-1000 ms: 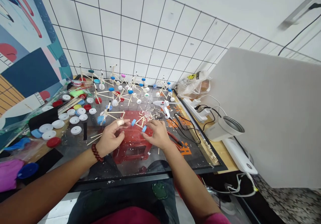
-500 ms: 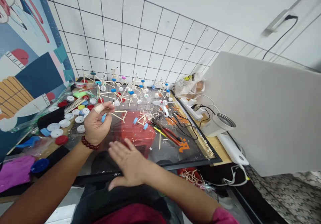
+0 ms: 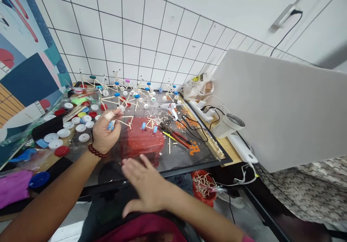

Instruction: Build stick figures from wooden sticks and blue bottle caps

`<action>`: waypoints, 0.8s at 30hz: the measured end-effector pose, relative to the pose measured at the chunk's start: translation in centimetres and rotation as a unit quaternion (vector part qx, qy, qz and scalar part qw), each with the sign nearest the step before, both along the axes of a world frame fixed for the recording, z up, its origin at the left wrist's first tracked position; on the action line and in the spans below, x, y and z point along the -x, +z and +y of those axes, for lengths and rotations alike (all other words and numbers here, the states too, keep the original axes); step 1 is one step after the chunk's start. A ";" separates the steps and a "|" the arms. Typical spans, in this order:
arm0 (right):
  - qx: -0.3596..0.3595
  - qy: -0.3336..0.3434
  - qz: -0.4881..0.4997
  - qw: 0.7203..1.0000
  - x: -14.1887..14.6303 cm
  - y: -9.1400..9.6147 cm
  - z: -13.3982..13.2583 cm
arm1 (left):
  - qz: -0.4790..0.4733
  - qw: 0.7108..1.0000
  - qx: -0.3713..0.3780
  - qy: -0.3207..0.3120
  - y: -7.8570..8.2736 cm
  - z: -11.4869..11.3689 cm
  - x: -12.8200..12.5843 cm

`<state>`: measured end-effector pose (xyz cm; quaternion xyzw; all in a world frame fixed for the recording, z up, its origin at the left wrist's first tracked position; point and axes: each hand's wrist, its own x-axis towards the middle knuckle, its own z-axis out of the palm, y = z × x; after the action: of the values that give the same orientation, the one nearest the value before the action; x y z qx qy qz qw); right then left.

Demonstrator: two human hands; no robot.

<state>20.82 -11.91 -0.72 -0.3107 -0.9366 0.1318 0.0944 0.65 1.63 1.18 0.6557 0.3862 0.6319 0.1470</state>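
My left hand (image 3: 106, 132), bandaged on one finger, is closed around the end of a small wooden-stick frame (image 3: 130, 122). A light blue piece (image 3: 111, 125) shows between its fingers, partly hidden. My right hand (image 3: 148, 184) is spread flat, palm down, over the table's front edge, with nothing in it and slightly blurred. Beyond it on the table stands a little stick frame with light blue wheels (image 3: 150, 125). Beside that lie red-handled pliers (image 3: 180, 139) and a white glue gun (image 3: 170, 109).
Several stick models with coloured caps (image 3: 137, 96) line the back by the wire grid (image 3: 135, 36). Loose white bottle caps (image 3: 80, 128) lie at left. A power strip (image 3: 202, 111) and white cup (image 3: 227, 125) are at right. A red bag of sticks (image 3: 204, 186) sits below the table edge.
The view has shifted slightly. My right hand has moved a little back toward my body, still spread. My left hand keeps its hold on the stick frame.
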 end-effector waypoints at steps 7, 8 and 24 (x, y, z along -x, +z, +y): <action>-0.143 -0.262 -0.016 0.954 -10.2 1.2 4.6 | 0.091 0.992 -0.087 0.006 0.5 -0.6 -0.9; -0.153 -0.289 -0.001 0.945 -10.1 1.6 5.4 | 0.113 0.988 -0.105 -0.004 0.4 -0.7 -1.1; -0.097 -0.352 0.008 0.931 -6.1 0.6 14.6 | 0.122 0.990 0.043 -0.061 -2.0 -0.3 -2.3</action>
<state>26.88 2.69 -0.09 -0.6088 -0.7745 0.0011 0.1717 2.92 1.36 -0.84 0.7436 0.3869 0.5198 0.1651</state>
